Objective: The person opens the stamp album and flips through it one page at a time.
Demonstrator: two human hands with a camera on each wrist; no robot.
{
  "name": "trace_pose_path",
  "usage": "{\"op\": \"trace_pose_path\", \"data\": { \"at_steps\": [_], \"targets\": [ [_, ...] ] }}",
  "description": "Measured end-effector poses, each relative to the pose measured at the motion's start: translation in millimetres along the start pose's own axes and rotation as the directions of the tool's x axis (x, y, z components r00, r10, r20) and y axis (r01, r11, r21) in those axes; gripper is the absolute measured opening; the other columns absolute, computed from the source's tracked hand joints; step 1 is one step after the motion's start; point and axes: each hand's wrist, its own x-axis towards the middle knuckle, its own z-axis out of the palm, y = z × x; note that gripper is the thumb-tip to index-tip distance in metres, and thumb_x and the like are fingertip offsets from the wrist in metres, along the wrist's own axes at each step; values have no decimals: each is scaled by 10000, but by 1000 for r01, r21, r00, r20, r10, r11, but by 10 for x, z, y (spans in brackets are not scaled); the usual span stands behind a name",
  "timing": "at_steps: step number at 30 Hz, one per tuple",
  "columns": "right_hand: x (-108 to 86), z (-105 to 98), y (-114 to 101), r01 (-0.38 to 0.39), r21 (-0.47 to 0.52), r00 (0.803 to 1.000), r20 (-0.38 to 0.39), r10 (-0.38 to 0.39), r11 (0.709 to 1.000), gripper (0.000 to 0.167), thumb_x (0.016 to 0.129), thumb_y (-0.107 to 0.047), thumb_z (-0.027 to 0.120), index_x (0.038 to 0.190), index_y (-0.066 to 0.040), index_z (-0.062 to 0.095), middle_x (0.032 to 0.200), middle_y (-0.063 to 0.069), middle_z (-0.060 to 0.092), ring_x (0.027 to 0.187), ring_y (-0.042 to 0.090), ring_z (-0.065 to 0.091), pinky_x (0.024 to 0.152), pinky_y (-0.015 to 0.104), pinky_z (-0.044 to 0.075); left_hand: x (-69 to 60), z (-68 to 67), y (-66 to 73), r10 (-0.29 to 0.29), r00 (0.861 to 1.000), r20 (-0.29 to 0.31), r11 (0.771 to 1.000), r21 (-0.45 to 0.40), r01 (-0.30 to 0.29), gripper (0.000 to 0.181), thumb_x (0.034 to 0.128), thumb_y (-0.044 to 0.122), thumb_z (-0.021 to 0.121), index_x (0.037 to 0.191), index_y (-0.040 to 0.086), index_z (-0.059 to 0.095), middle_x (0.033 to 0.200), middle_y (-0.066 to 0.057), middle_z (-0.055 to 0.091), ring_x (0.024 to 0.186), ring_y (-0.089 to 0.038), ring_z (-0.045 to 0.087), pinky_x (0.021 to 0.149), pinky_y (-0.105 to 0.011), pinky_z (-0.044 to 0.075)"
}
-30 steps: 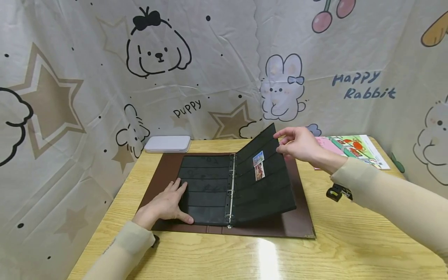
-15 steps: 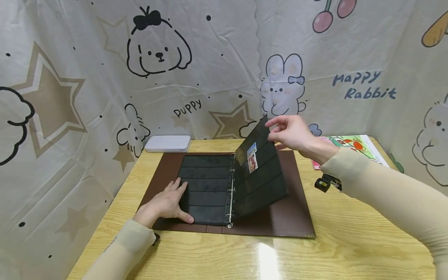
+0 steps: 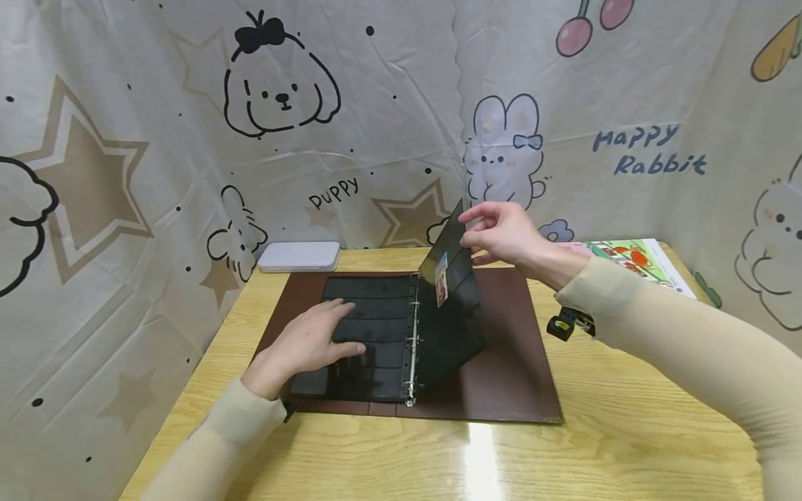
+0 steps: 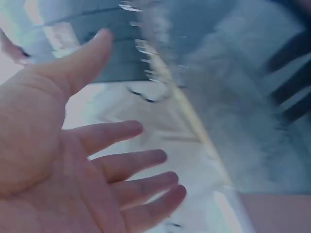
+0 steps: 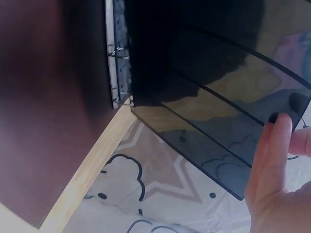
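Observation:
A stamp album (image 3: 514, 390) with a brown cover lies spread on the table, its metal rings (image 3: 412, 341) along the spine. My right hand (image 3: 504, 236) pinches the outer edge of a black page (image 3: 447, 334), which stands raised at a steep angle; the right wrist view shows that page (image 5: 209, 107) pinched near its corner. Two small stamps (image 3: 441, 278) sit in the raised page. Over the flat black page (image 3: 370, 320) on the left hovers my left hand (image 3: 307, 337), fingers extended and holding nothing. In the left wrist view the left hand (image 4: 92, 145) is spread, its background blurred.
A white flat case (image 3: 301, 257) lies at the table's back left. Behind my right arm, colourful printed sheets (image 3: 633, 257) lie at the back right. A patterned curtain (image 3: 388, 125) encloses the wooden table (image 3: 376, 459) at the back and sides.
My right hand has moved left and up, swinging the page from a low slant to nearly upright. My left hand has lifted off the left page's edge and shifted inward over it.

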Motion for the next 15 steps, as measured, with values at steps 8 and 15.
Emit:
{"op": "trace_pose_path", "data": {
  "at_steps": [8, 15],
  "targets": [
    [51, 202, -82, 40, 33, 998, 39, -42, 999, 464, 979, -24, 778, 1426, 23, 666, 875, -46, 760, 834, 134, 795, 748, 347, 710, 83, -477, 544, 146, 954, -261, 958, -204, -202, 622, 1068, 438, 770, 1598, 140, 640, 1269, -126, 839, 923, -267, 776, 887, -480, 627],
    [91, 320, -20, 33, 1, 996, 78, -33, 999, 473, 974, -61, 789, 1426, 7, 665, 980, 4, 767, 901, 97, 798, 780, 364, 711, 384, -650, 1000, 97, 992, -83, 820, -558, -127, 687, 1081, 523, 723, 1671, 223, 537, 1415, -59, 811, 1220, -202, 819, 999, -497, 672]
  ]
}}
